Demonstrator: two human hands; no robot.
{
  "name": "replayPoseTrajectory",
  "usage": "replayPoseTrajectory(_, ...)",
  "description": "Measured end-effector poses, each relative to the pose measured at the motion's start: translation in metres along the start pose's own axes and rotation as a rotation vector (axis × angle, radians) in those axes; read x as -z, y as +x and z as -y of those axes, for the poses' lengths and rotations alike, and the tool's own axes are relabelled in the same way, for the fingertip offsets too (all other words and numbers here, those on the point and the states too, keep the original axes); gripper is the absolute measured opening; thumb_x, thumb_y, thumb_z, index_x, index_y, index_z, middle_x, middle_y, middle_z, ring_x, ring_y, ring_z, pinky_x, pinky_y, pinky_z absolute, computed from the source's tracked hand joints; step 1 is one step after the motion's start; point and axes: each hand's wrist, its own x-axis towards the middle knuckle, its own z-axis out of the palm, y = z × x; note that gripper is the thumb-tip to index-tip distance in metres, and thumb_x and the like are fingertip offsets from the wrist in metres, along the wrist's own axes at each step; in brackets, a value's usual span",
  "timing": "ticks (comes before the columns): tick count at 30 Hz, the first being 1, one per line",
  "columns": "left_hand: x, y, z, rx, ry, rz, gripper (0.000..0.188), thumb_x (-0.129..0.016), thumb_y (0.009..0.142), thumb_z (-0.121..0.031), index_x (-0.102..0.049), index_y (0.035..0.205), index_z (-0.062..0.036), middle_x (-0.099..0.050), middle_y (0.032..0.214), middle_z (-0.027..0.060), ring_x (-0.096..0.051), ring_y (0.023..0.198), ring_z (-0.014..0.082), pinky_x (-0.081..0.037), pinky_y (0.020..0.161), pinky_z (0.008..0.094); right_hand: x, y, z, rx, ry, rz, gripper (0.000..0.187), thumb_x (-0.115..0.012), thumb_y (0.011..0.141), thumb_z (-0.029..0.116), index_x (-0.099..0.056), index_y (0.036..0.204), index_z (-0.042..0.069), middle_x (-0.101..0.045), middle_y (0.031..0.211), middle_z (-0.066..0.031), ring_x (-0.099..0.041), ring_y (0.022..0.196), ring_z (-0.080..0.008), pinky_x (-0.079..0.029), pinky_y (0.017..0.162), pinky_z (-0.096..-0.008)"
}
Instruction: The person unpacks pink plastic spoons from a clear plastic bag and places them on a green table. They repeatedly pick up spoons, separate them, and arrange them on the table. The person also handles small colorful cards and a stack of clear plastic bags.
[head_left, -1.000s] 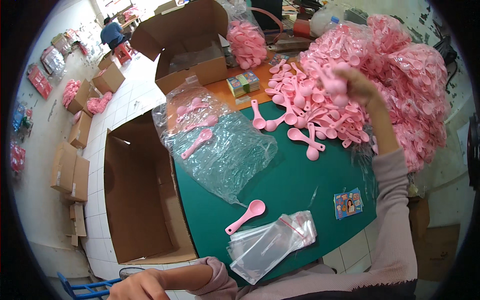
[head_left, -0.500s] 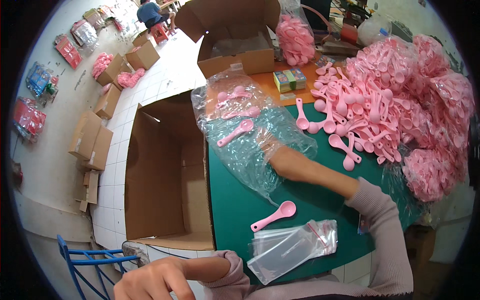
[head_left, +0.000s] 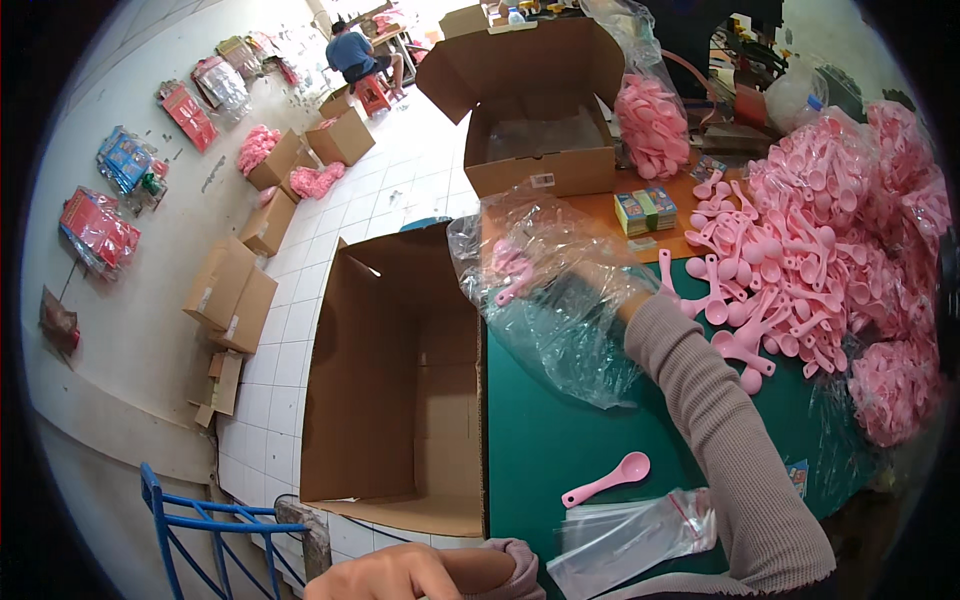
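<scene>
My right hand (head_left: 598, 278) is inside a large clear plastic bag (head_left: 575, 350). Glare and folds in the film hide its fingers. A few pink measuring spoons (head_left: 512, 270) lie in the bag's far left part, just beyond that hand. At the bottom edge shows the back of my left hand (head_left: 385, 575), knuckles bent and fingertips cut off by the frame. One pink spoon (head_left: 607, 480) lies alone on the green tabletop (head_left: 530, 440), near a stack of clear resealable bags (head_left: 630, 545) partly under my right sleeve.
A big pile of pink spoons (head_left: 790, 240) and filled bags covers the right side. Banded cards (head_left: 645, 210) sit by an open carton (head_left: 545, 175) at the back. A deep empty carton (head_left: 400, 400) stands left of the table. Far off, a person (head_left: 355, 60) sits on a stool.
My right arm has reached farther forward into the bag, and the spoons in it are bunched farther left. The whole view has shifted, so my left hand sits lower in it.
</scene>
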Motion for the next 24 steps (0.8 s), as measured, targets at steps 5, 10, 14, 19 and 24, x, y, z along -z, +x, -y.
replayPoseTrajectory(5,0.001,-0.011,-0.001,-0.031,-0.004,-0.189,0.022,-0.05,0.096,-0.019,-0.055,0.075,-0.0116,-0.049,0.052,0.0014,-0.049,0.046,0.0085,-0.048,0.07,0.031,-0.008,-0.017,0.011,0.049,-0.099,-0.129,0.05,-0.062,0.082,0.04,-0.059,0.112,-0.001,-0.058,0.117,-0.0198,-0.054,0.111,-0.0382,-0.041,0.096,-0.0461)
replayPoseTrajectory(10,0.061,-0.045,0.045,0.316,0.552,-0.795,0.024,-0.049,0.093,-0.023,-0.055,0.1,0.0,-0.059,0.079,0.0085,-0.056,0.063,0.0138,-0.04,0.092,0.0377,-0.002,-0.102,0.05,0.099,-0.002,-0.341,0.03,-0.058,0.083,0.027,-0.063,0.092,-0.001,-0.065,0.09,-0.018,-0.064,0.088,-0.0354,-0.049,0.078,-0.0471)
replayPoseTrajectory(14,0.116,-0.118,0.106,1.143,1.45,-0.862,0.059,-0.063,0.089,-0.025,-0.037,0.14,-0.014,-0.044,0.12,0.0261,-0.047,0.113,0.0338,-0.04,0.096,0.0398,0.028,-0.174,0.084,0.205,-0.021,-0.044,0.031,-0.058,0.085,0.027,-0.058,0.099,0.0,-0.064,0.095,-0.0175,-0.063,0.094,-0.034,-0.049,0.079,-0.0474)
replayPoseTrajectory(19,0.13,-0.169,0.146,1.213,1.518,-0.808,0.086,-0.073,0.077,-0.015,-0.025,0.147,-0.0185,-0.047,0.11,0.0244,-0.054,0.099,0.0377,-0.044,0.09,0.0415,0.087,-0.282,0.041,0.31,0.303,0.256,0.028,-0.062,0.084,0.02,-0.056,0.107,0.005,-0.062,0.1,-0.0173,-0.061,0.094,-0.0335,-0.046,0.082,-0.0438)
replayPoseTrajectory(24,0.138,-0.182,0.147,1.101,1.609,-0.874,0.079,-0.066,0.075,-0.002,-0.03,0.144,-0.0145,-0.055,0.092,0.0162,-0.058,0.087,0.0316,-0.045,0.08,0.0429,0.157,-0.332,-0.074,-0.074,0.718,0.12,0.045,-0.067,0.081,0.013,-0.053,0.122,-0.001,-0.062,0.098,-0.0091,-0.059,0.081,-0.0163,-0.046,0.071,-0.0289)
